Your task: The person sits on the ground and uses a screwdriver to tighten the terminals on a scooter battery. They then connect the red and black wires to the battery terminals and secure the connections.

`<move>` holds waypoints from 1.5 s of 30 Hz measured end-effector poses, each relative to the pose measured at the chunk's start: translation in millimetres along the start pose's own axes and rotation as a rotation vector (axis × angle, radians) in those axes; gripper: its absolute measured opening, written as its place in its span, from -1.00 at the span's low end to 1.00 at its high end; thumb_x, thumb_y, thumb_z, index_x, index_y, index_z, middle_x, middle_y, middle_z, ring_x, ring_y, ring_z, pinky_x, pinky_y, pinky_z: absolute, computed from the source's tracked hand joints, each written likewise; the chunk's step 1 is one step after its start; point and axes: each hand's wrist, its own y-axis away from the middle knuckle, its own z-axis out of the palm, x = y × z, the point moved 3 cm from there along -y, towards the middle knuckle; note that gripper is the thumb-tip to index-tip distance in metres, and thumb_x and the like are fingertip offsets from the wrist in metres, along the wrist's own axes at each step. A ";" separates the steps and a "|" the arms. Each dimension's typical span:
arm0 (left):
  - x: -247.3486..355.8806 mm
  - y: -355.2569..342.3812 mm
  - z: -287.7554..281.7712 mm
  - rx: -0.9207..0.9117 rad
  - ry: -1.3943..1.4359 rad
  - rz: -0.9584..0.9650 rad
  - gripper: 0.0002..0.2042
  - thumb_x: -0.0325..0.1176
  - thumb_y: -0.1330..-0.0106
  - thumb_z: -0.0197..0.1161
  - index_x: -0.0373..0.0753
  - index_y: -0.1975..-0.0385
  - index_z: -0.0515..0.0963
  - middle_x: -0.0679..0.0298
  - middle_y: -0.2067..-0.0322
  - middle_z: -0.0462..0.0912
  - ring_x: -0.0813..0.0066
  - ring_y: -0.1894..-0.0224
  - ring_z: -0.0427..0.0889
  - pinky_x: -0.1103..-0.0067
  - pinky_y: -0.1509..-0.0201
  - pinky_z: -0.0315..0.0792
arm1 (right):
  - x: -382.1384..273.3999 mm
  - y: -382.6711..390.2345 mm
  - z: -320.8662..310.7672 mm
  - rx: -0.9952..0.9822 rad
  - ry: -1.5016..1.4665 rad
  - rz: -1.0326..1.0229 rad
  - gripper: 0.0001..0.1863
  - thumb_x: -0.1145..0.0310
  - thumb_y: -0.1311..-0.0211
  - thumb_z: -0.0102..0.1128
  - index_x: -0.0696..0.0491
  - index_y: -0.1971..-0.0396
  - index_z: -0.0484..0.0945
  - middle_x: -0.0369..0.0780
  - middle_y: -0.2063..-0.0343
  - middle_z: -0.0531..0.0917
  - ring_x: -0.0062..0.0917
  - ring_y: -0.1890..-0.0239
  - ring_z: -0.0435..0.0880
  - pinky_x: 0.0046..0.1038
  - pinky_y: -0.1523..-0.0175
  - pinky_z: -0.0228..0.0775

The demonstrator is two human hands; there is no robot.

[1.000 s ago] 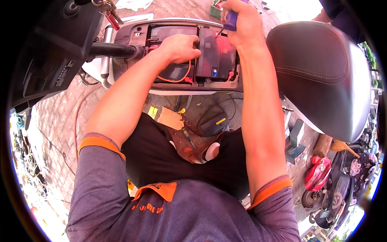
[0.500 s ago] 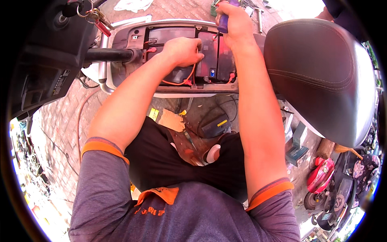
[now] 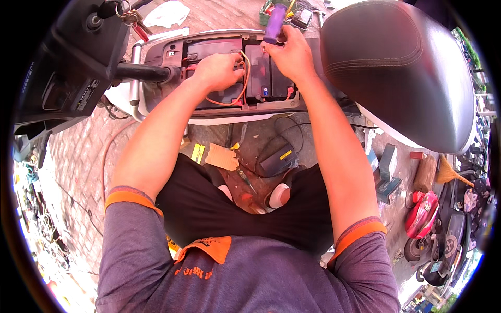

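Screwdriver (image 3: 275, 24) grasped in my right hand (image 3: 292, 55) wants straight pressure; my left hand (image 3: 222, 72), grip unclear, should steady the orange wire (image 3: 248, 78).

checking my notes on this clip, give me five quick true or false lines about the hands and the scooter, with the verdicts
1. The black seat is to the right of the open battery compartment. True.
2. The right hand holds a purple-handled tool. True.
3. The left hand rests on the black seat. False: it is over the battery compartment, with a loop of orange wire beside its fingers.
4. The keys hang at the lower right of the view. False: they hang at the upper left.
5. A straw broom is on the person's right side. True.
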 end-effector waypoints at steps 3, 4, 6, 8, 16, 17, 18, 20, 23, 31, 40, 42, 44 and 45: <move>6.6 5.2 -1.8 0.033 -0.018 0.021 -0.51 0.00 -0.43 0.32 -0.16 -0.23 0.63 -0.11 0.10 0.80 -0.12 -0.04 0.76 0.11 -0.16 0.58 | 16.8 -11.8 7.6 -0.029 -0.181 0.199 -0.68 0.29 -0.27 0.52 0.15 0.08 0.73 -0.23 0.26 0.81 -0.61 0.24 0.72 -0.46 0.06 0.57; 8.8 8.2 -4.4 0.040 -0.020 0.022 -0.51 0.00 -0.43 0.32 -0.16 -0.23 0.63 -0.11 0.10 0.80 -0.12 -0.04 0.76 0.11 -0.16 0.58 | 19.7 -10.4 10.5 -0.028 -0.227 0.276 -0.75 0.30 -0.25 0.45 0.07 0.12 0.77 -0.19 0.15 0.83 -0.33 0.08 0.83 -0.30 -0.07 0.62; 12.0 9.1 -8.6 0.060 -0.020 0.025 -0.52 0.00 -0.44 0.31 -0.15 -0.22 0.64 -0.10 0.11 0.80 -0.12 -0.03 0.76 0.11 -0.16 0.59 | 27.4 -9.1 12.9 0.045 -0.171 0.158 -0.77 0.32 -0.26 0.43 0.06 0.13 0.76 -0.18 0.16 0.82 -0.27 0.09 0.82 -0.28 -0.05 0.62; 9.7 11.3 -9.4 0.080 -0.012 0.019 -0.52 0.00 -0.44 0.31 -0.15 -0.23 0.64 -0.10 0.12 0.80 -0.12 -0.03 0.76 0.11 -0.15 0.59 | 21.7 -6.0 15.4 0.078 -0.135 0.087 -0.80 0.33 -0.27 0.40 0.06 0.15 0.75 -0.17 0.18 0.80 -0.21 0.11 0.80 -0.25 -0.02 0.61; 4.2 0.4 -9.4 0.191 0.048 0.000 -0.55 -0.03 -0.45 0.26 -0.10 -0.23 0.62 -0.02 0.08 0.82 -0.06 -0.06 0.77 0.10 -0.15 0.61 | 16.8 -9.5 13.2 0.071 -0.121 -0.057 -0.82 0.36 -0.25 0.35 0.06 0.18 0.73 -0.15 0.21 0.76 -0.14 0.11 0.76 -0.16 -0.02 0.58; 5.1 -4.1 -8.5 0.225 0.079 -0.008 -0.55 -0.04 -0.45 0.26 -0.10 -0.24 0.61 -0.03 0.07 0.82 -0.07 -0.06 0.76 0.10 -0.16 0.60 | 18.2 -9.9 14.0 0.039 -0.117 -0.035 -0.81 0.34 -0.28 0.38 0.07 0.16 0.73 -0.16 0.25 0.76 -0.23 0.18 0.76 -0.23 0.02 0.59; 6.1 -8.9 -5.9 0.264 0.139 0.013 -0.55 -0.05 -0.45 0.28 -0.07 -0.26 0.61 -0.04 0.11 0.81 -0.07 -0.03 0.77 0.12 -0.13 0.60 | 19.4 -9.7 15.0 0.009 -0.111 -0.012 -0.79 0.33 -0.30 0.40 0.08 0.14 0.73 -0.17 0.28 0.76 -0.32 0.24 0.76 -0.29 0.06 0.59; 12.2 -26.6 0.0 0.355 0.265 0.066 -0.54 -0.07 -0.45 0.32 -0.02 -0.30 0.60 -0.07 0.17 0.80 -0.08 0.04 0.78 0.17 -0.07 0.61 | 12.5 -12.7 7.9 0.008 -0.026 0.010 -0.74 0.30 -0.31 0.46 0.09 0.09 0.71 -0.17 0.25 0.75 -0.38 0.26 0.77 -0.32 0.07 0.61; 35.2 -50.2 4.2 0.257 0.358 0.090 -0.58 -0.09 -0.48 0.23 -0.07 -0.26 0.60 -0.08 0.02 0.79 -0.14 -0.09 0.74 0.09 -0.16 0.61 | -12.0 1.3 0.7 0.165 -0.029 0.063 -0.45 0.25 -0.10 0.64 0.14 -0.05 0.62 -0.11 0.15 0.72 -0.27 0.13 0.76 -0.22 -0.02 0.63; 29.1 -75.1 20.5 0.306 0.568 0.120 -0.81 -0.24 -0.45 0.29 -0.20 0.14 0.73 0.05 0.25 0.80 0.07 0.19 0.80 0.30 0.09 0.58 | -40.3 12.8 -1.6 0.299 -0.167 0.060 -0.38 0.01 -0.22 0.57 0.15 -0.09 0.59 -0.05 0.15 0.64 -0.02 0.01 0.66 -0.09 -0.18 0.49; 26.8 -82.0 23.8 0.556 0.446 0.263 -0.86 -0.30 -0.44 0.34 -0.24 0.20 0.70 0.06 0.35 0.73 0.09 0.29 0.72 0.35 0.16 0.58 | -12.6 14.5 -1.9 -0.026 -0.222 0.114 -0.53 0.25 -0.23 0.57 0.09 -0.09 0.67 -0.14 0.10 0.67 -0.39 0.14 0.70 -0.28 0.02 0.60; 33.3 -79.8 30.0 0.611 0.621 0.228 -0.82 -0.26 -0.43 0.39 -0.25 0.19 0.69 0.11 0.33 0.77 0.17 0.30 0.76 0.38 0.19 0.59 | -12.3 21.1 2.3 0.124 -0.112 0.068 -0.54 0.27 -0.20 0.58 0.10 -0.06 0.68 -0.13 0.06 0.67 -0.34 0.11 0.71 -0.26 0.00 0.61; 26.4 -79.9 31.7 0.631 0.439 0.227 -0.80 -0.25 -0.42 0.40 -0.24 0.17 0.69 0.10 0.32 0.78 0.14 0.30 0.77 0.35 0.18 0.60 | -18.7 15.5 0.7 0.058 -0.212 0.217 -0.61 0.29 -0.20 0.57 0.12 0.03 0.72 -0.10 0.02 0.67 -0.22 0.03 0.71 -0.22 -0.10 0.59; 21.9 -79.6 32.1 0.640 0.346 0.223 -0.80 -0.24 -0.41 0.41 -0.24 0.16 0.70 0.09 0.32 0.79 0.13 0.30 0.78 0.34 0.18 0.60 | -20.8 12.4 -0.9 0.060 -0.339 0.262 -0.65 0.29 -0.21 0.55 0.13 0.06 0.73 -0.10 0.04 0.67 -0.21 0.02 0.70 -0.22 -0.12 0.57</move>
